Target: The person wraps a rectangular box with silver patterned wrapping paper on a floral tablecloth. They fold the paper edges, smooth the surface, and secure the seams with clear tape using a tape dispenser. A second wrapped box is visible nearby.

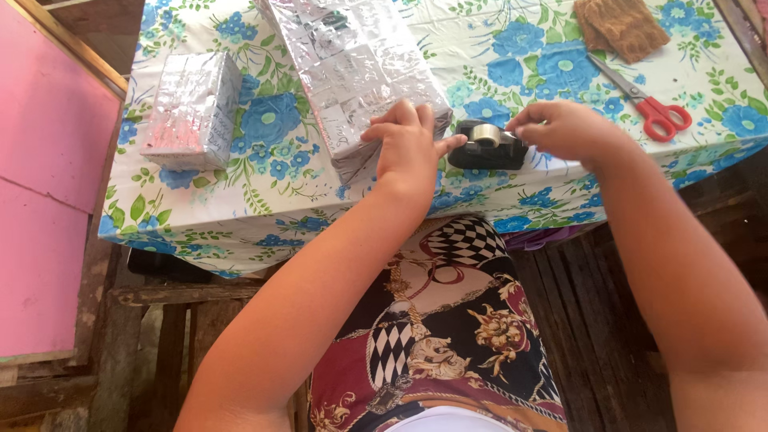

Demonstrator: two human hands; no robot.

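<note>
table: blue-flowered white cloth over the table (240,216); you sit at its near edge.
big box: long silver foil-wrapped box (352,72), long axis running from far edge to near edge, its near end at your left hand.
small box: smaller silver foil-wrapped box (192,108) near the left edge, well apart.
left hand (408,144): fingers spread flat on the big box's near end, thumb out toward the dispenser; gripping nothing.
right hand (560,128): fingers curled, pinched just right of the black tape dispenser (488,146); can't tell if tape is held.
dispenser: near edge, between your hands, right hand nearer.
scissors: red-handled scissors (648,104) toward the right edge, beside a brown woven piece (620,28).
</note>
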